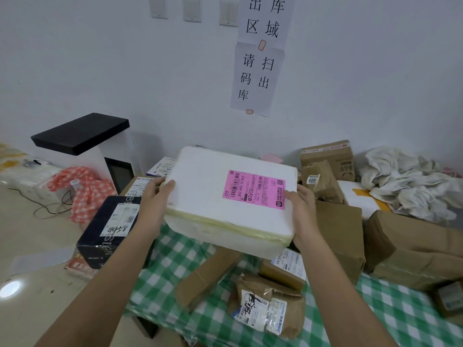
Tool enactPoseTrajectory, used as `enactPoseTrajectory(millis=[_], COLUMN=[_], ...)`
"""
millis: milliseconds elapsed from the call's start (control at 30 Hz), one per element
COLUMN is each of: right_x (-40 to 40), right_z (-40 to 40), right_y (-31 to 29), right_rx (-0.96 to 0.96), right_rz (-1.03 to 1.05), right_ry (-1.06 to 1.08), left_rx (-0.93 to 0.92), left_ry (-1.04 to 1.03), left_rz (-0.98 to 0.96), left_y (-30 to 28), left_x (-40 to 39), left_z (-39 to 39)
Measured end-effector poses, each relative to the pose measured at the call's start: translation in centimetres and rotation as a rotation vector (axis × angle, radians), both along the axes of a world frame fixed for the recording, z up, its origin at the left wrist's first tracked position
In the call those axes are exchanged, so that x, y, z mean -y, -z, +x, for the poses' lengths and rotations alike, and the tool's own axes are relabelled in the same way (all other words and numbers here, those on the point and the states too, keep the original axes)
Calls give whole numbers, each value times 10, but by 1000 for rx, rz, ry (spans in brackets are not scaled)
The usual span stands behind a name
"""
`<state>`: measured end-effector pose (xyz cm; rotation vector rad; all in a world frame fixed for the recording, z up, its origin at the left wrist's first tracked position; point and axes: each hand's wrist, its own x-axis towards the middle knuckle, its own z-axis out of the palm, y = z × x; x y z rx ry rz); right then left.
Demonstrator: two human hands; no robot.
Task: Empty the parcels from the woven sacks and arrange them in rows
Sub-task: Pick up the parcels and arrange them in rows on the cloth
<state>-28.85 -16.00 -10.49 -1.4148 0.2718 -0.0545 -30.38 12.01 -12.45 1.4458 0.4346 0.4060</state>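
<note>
Fingers of the left hand [157, 196] curl over one end of the white foam box [215, 196], and the right hand [302, 204] clamps the other end, thumb on its pink label [254, 189]. Box held up off the green checked sack [172, 266], brown parcels [265, 306] scattered underneath, black box [100, 236] to the left.

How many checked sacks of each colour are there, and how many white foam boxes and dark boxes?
Green checked sack: 1
Red checked sack: 1
White foam box: 1
Dark box: 1
Total: 4
</note>
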Motion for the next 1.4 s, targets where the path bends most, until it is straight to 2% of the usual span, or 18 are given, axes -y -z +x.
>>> enactPoseTrajectory(millis=[167, 300, 533, 667, 767, 1000, 1100, 1233, 1400], right_x=[-11, -27, -43, -38, -38, -56, -58, -72, -97], right_z=[4, 9, 15, 24, 33, 38, 30, 18, 7], right_y=[-7, 0, 15, 20, 19, 23, 27, 35, 45], right_rx=[-26, -22, -7, -85, -131, -58, -41, -114, -134], right_rz=[65, 86, 155, 221, 95, -92, -177, -185, -154], right_ry=[-14, -46, -160, -156, -259, -320, -468, -699, -766], left_rx=[92, 98, 174, 185, 205, 214, 186, 118, -39], left_ry=[-69, -114, -171, -199, -230, -192, -173, -15, 78], left_rz=[-131, -220, -119, -18, 4, -15, 1, 39, 201], left_y=[-13, -26, -45, -53, -58, -62, -55, -45, -31], left_x=[-5, -13, -9, -22, -30, -33, -37, -29, -39], left_z=[5, 18, 25, 30, 36, 35, 31, 19, 13])
